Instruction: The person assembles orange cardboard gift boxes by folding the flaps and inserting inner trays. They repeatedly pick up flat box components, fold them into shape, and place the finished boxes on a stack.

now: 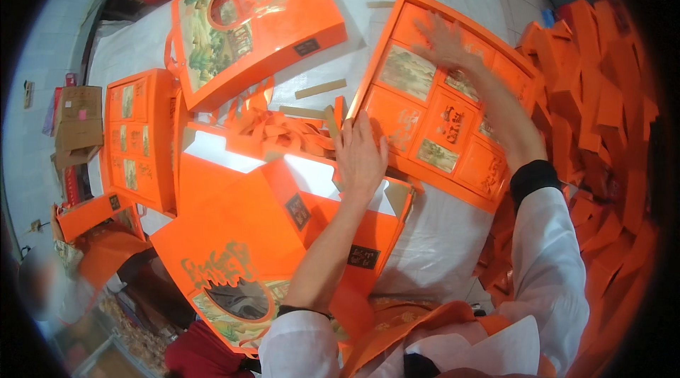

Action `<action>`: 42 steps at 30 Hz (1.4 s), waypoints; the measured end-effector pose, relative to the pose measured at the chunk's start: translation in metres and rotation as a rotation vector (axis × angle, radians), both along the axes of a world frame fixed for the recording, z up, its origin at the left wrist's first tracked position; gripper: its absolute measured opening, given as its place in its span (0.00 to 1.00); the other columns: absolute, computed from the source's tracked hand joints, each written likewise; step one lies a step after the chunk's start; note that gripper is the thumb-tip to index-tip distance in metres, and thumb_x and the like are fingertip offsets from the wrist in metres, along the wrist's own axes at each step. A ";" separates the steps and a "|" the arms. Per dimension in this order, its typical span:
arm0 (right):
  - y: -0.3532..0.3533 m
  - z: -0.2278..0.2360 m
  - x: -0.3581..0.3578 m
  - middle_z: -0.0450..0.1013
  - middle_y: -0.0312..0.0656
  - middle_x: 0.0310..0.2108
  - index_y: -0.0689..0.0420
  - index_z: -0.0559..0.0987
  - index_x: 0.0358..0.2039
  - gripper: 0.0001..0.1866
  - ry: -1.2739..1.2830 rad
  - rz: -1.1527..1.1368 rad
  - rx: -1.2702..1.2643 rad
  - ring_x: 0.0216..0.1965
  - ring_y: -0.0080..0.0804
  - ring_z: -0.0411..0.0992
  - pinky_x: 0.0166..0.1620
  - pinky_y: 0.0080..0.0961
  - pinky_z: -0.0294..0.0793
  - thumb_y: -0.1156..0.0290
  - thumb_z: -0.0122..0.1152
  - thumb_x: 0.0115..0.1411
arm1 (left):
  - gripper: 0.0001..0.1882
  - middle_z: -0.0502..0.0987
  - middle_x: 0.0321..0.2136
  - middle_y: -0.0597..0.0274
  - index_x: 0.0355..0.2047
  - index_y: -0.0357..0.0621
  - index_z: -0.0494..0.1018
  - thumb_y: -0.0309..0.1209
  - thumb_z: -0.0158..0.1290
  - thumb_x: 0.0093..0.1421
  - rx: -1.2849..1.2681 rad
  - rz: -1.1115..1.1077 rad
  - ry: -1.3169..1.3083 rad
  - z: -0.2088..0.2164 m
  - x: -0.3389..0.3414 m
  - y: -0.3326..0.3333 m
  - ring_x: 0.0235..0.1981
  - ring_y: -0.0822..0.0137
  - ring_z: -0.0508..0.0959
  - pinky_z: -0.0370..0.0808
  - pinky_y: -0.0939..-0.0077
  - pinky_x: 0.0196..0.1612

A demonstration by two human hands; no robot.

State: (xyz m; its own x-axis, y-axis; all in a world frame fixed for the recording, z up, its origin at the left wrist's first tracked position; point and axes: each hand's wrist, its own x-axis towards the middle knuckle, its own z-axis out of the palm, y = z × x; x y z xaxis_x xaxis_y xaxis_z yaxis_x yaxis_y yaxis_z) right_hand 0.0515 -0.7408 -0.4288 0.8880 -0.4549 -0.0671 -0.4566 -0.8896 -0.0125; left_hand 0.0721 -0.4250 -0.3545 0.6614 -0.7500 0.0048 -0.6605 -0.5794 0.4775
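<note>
An orange gift-box tray (pixel 513 201) lies tilted across the right of the table, filled with several small orange boxes and landscape-printed panels. At its near left corner, my left hand (pixel 360 158) grips the tray's wall, thumb toward the inside and fingers over the edge. My right hand (pixel 443 45) is spread flat, slightly blurred, over the boxes at the far side of the tray; it holds nothing. Just left of my left forearm stands an opened orange carton (pixel 219 226) with white inner flaps and an oval window, leaning toward me.
A closed orange gift carton (pixel 283 17) stands at the far left. Another filled tray (pixel 138 141) is propped at the left, near a person (pixel 106 258). Orange ribbons (pixel 276 130) and card strips (pixel 321 88) lie mid-table. Orange folded pieces (pixel 588 95) pile up on the right.
</note>
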 end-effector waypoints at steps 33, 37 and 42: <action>0.121 0.021 -0.281 0.65 0.43 0.48 0.62 0.61 0.54 0.27 -1.115 -0.925 1.731 0.48 0.30 0.65 0.49 0.26 0.68 0.61 0.50 0.57 | 0.20 0.73 0.32 0.58 0.47 0.34 0.64 0.33 0.48 0.57 -0.035 -0.138 0.612 0.128 0.084 -0.084 0.30 0.73 0.72 0.70 0.77 0.32; 0.145 0.033 -0.273 0.63 0.43 0.49 0.61 0.61 0.54 0.27 -1.367 -0.807 1.773 0.48 0.30 0.65 0.47 0.27 0.69 0.60 0.50 0.57 | 0.23 0.73 0.37 0.56 0.51 0.35 0.61 0.33 0.49 0.57 0.011 -0.134 0.342 0.176 0.088 -0.041 0.35 0.72 0.72 0.70 0.79 0.36; 0.222 0.108 -0.299 0.68 0.41 0.43 0.58 0.65 0.51 0.32 -1.479 -0.729 2.081 0.44 0.28 0.67 0.43 0.25 0.71 0.44 0.46 0.56 | 0.24 0.71 0.43 0.59 0.53 0.34 0.60 0.33 0.48 0.58 -0.159 0.027 0.580 0.235 0.061 0.083 0.43 0.72 0.70 0.69 0.79 0.44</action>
